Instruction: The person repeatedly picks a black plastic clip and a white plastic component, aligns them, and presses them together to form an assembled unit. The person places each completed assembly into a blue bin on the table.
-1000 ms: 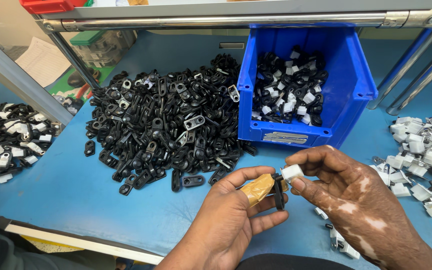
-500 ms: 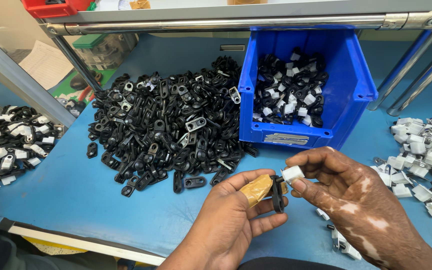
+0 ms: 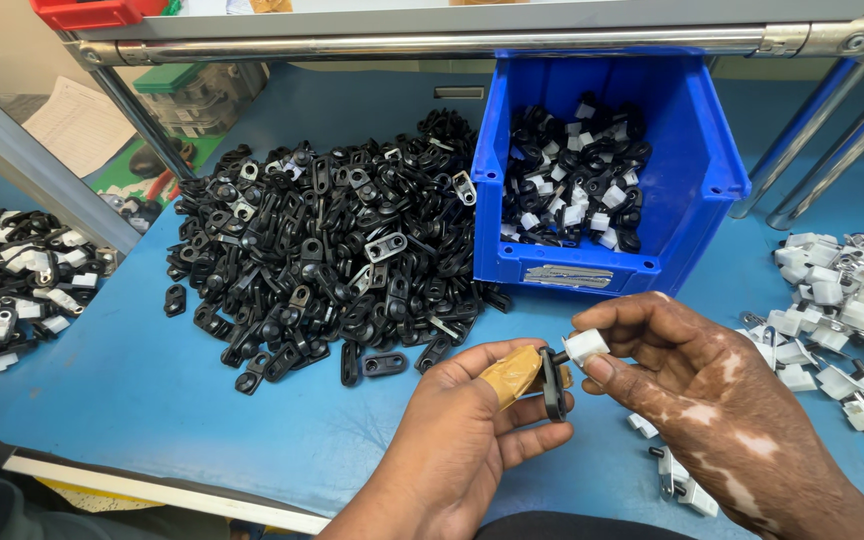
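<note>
My left hand [image 3: 462, 440] pinches a flat black plastic clip [image 3: 552, 385] between a tape-wrapped thumb and the fingers, low in the middle of the view. My right hand [image 3: 702, 400] grips a small white plastic piece [image 3: 585, 347] by its fingertips and holds it against the top of the black clip. Both hands hover just above the blue table [image 3: 132, 400], in front of the blue bin [image 3: 602, 270].
A large heap of black clips [image 3: 322, 250] lies left of the bin, which holds assembled black-and-white parts [image 3: 577, 185]. White pieces [image 3: 842, 300] are piled at the right, more assembled parts [image 3: 2, 290] at the far left. A metal rail [image 3: 432, 45] crosses above.
The white piece in my right hand has stayed pressed at the black clip; both hands have barely shifted.
</note>
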